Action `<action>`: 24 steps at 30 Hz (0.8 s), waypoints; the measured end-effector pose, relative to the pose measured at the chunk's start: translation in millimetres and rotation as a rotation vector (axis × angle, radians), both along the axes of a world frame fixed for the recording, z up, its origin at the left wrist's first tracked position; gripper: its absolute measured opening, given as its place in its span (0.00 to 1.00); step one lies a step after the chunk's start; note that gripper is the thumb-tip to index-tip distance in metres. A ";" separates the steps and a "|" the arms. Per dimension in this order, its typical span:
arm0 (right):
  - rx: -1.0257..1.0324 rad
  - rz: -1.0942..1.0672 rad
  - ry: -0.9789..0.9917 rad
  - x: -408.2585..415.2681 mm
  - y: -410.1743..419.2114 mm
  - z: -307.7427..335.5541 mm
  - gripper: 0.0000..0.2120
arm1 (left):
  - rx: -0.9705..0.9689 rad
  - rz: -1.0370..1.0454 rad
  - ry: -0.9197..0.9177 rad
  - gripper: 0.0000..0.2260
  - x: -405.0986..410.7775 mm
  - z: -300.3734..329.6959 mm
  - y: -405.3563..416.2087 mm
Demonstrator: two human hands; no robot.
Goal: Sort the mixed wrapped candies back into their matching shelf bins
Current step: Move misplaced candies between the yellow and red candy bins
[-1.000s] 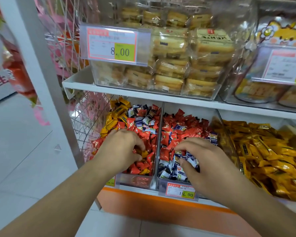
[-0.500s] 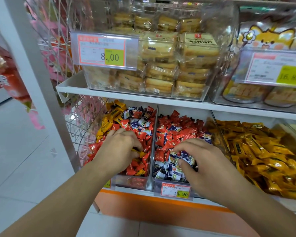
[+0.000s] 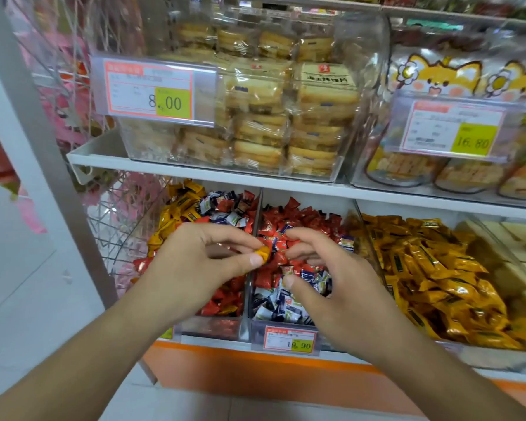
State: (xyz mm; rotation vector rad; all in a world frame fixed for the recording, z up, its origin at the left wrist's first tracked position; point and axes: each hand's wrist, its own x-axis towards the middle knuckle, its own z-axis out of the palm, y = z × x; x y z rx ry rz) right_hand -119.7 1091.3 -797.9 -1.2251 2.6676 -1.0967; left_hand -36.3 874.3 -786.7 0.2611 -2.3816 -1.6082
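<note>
Head view: left hand (image 3: 195,262) pinches an orange candy (image 3: 263,253).

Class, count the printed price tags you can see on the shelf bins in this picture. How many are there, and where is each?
3. One reading 8.00 on the upper left cake bin, one reading 16.80 on the upper right bin, one reading 19.90 on the lower middle candy bin. Others may be hidden behind the arms.

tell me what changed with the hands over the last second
The left hand lifted out of the left clear bin and now pinches a small orange wrapped candy. The right hand rose off the blue-and-white candies, fingers curled, apparently empty. Bins and price tags stayed put.
</note>
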 end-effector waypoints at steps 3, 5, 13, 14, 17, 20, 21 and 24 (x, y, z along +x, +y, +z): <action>-0.055 0.065 -0.015 5.2 7.4 7.6 0.17 | 0.094 -0.071 -0.050 0.12 -3.9 0.4 26.1; -0.030 0.067 0.019 6.9 16.3 9.0 0.09 | 0.143 -0.091 -0.067 0.17 -8.3 -0.5 37.9; -0.050 -0.431 0.116 -31.0 73.2 13.2 0.03 | -0.043 0.001 -0.075 0.10 -14.6 -4.1 33.7; -0.018 -0.536 0.158 -40.3 80.4 15.7 0.06 | -0.056 0.040 -0.062 0.07 -15.3 -5.9 25.0; 0.213 -0.721 0.203 -62.0 90.9 18.3 0.19 | -0.139 0.154 -0.024 0.02 -15.3 -10.4 -4.4; 0.267 -0.625 0.173 -56.4 77.1 16.2 0.19 | -0.264 0.161 -0.058 0.05 -12.9 -17.0 -29.5; 0.258 -0.549 0.190 -51.3 70.1 15.0 0.17 | -0.295 0.132 -0.090 0.08 -12.5 -19.9 -35.6; 0.233 -0.322 0.205 -36.2 50.2 8.0 0.14 | -0.378 0.002 -0.187 0.11 -11.5 -28.9 -45.1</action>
